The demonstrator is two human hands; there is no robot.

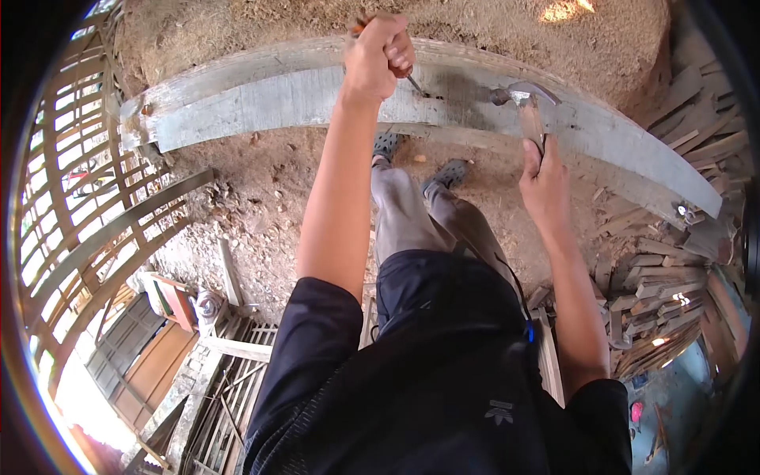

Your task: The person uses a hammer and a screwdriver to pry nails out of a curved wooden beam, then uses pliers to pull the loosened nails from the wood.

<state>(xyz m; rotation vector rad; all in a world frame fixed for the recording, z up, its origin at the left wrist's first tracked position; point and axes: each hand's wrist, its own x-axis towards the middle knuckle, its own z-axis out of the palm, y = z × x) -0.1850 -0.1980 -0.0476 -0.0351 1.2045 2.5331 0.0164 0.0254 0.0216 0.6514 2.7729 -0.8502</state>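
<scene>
My left hand (378, 59) is closed around a chisel (415, 84) with an orange handle, mostly covered by my fingers. Its thin metal shaft slants down to a small dark notch (434, 96) in a long grey wooden beam (269, 103). My right hand (546, 184) grips a claw hammer (531, 119) by its wooden handle, the thumb lying along it. The hammer's metal head is over the beam, to the right of the notch and apart from the chisel. A shadow falls on the beam between the two tools.
Behind the beam rises a heap of sawdust (277, 24). Stacked wood offcuts (665, 289) are on the right. A slatted lattice wall (75, 166) curves along the left. My feet, in dark clogs (447, 174), are on the littered dirt floor (269, 186) beside the beam.
</scene>
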